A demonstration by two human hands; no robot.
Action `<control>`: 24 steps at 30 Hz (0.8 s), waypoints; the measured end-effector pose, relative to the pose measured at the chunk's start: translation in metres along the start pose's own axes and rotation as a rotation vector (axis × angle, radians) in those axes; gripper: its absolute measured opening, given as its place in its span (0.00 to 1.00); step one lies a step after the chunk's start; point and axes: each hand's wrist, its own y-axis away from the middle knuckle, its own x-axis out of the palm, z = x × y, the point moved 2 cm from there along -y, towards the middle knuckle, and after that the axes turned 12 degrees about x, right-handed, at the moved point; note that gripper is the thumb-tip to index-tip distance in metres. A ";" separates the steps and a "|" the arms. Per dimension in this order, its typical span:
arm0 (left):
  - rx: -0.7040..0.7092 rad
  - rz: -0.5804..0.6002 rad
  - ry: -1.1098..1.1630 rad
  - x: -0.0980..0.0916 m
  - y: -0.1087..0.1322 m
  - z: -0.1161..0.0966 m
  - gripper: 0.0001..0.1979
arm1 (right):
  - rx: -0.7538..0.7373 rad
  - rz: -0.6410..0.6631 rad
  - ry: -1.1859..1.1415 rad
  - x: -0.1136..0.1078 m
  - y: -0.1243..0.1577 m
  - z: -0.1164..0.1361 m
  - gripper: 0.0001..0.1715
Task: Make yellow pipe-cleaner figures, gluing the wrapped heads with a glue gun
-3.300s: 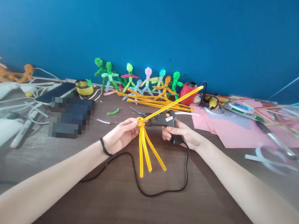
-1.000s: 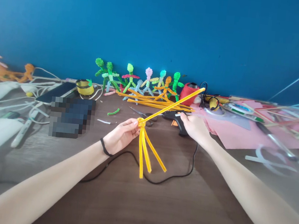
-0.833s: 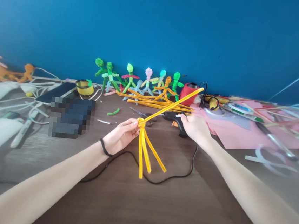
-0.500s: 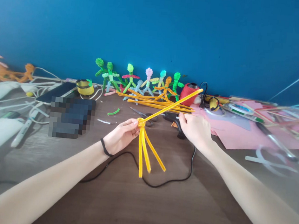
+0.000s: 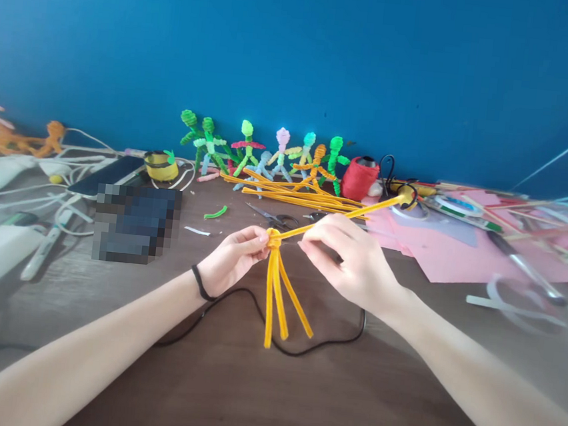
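Yellow pipe cleaners (image 5: 279,293) are joined in a small knotted ball at the top, with several legs hanging down. My left hand (image 5: 237,255) is closed, pinching that knot between thumb and fingers. One long yellow strand (image 5: 375,206) runs from the knot up to the right. Across this strand lies my right hand (image 5: 354,260), close to the knot, its fingers curved and apart. Whether its fingertips touch the strand is hard to make out. Behind the hands lie scissors (image 5: 266,216) and more orange-yellow pipe cleaners (image 5: 285,198).
Pipe-cleaner figures (image 5: 245,146) stand along the blue wall, beside a red spool (image 5: 360,179). Pink paper (image 5: 455,256) and assorted sticks lie at the right. Phones (image 5: 109,176) and white cables are at the left. A black cord (image 5: 295,355) crosses the table below my hands.
My right hand has moved left from beside the black glue gun to the knot, its fingers opening. The long strand has swung lower to the right. My left hand keeps its pinch.
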 end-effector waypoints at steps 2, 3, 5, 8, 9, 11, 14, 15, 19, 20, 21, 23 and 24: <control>0.000 0.033 -0.024 0.001 0.001 -0.001 0.05 | -0.070 -0.037 0.042 0.000 0.000 0.000 0.08; 0.000 0.049 -0.036 0.001 0.001 -0.001 0.05 | -0.082 -0.035 0.060 0.001 0.000 -0.001 0.08; -0.003 0.077 -0.058 0.002 0.002 -0.002 0.05 | -0.061 -0.006 0.066 0.002 0.000 -0.003 0.08; -0.015 0.101 -0.081 0.003 0.002 -0.003 0.05 | 0.037 0.052 0.010 0.005 0.001 -0.006 0.08; -0.017 0.105 -0.087 0.003 0.002 -0.003 0.05 | 0.078 0.071 -0.016 0.006 0.001 -0.006 0.08; -0.016 0.110 -0.099 0.004 0.003 -0.004 0.05 | 0.162 0.112 -0.063 0.007 0.001 -0.007 0.07; -0.021 0.118 -0.110 0.005 0.003 -0.004 0.06 | 0.249 0.170 -0.102 0.007 0.001 -0.006 0.06; -0.024 0.122 -0.109 0.005 0.004 -0.004 0.06 | 0.262 0.186 -0.111 0.007 0.001 -0.006 0.06; -0.029 0.136 -0.079 0.005 0.004 -0.004 0.06 | 0.295 0.234 -0.182 0.006 -0.001 -0.005 0.03; -0.029 0.140 -0.064 0.005 0.004 -0.004 0.06 | 0.308 0.245 -0.213 0.005 -0.001 -0.005 0.04; -0.028 0.147 -0.045 0.006 0.004 -0.004 0.06 | 0.322 0.255 -0.244 0.005 -0.002 -0.006 0.04; -0.032 0.161 -0.010 0.008 0.005 -0.005 0.06 | 0.351 0.274 -0.301 0.006 -0.002 -0.008 0.05; -0.036 0.165 0.003 0.009 0.005 -0.005 0.06 | 0.365 0.286 -0.325 0.006 -0.002 -0.009 0.05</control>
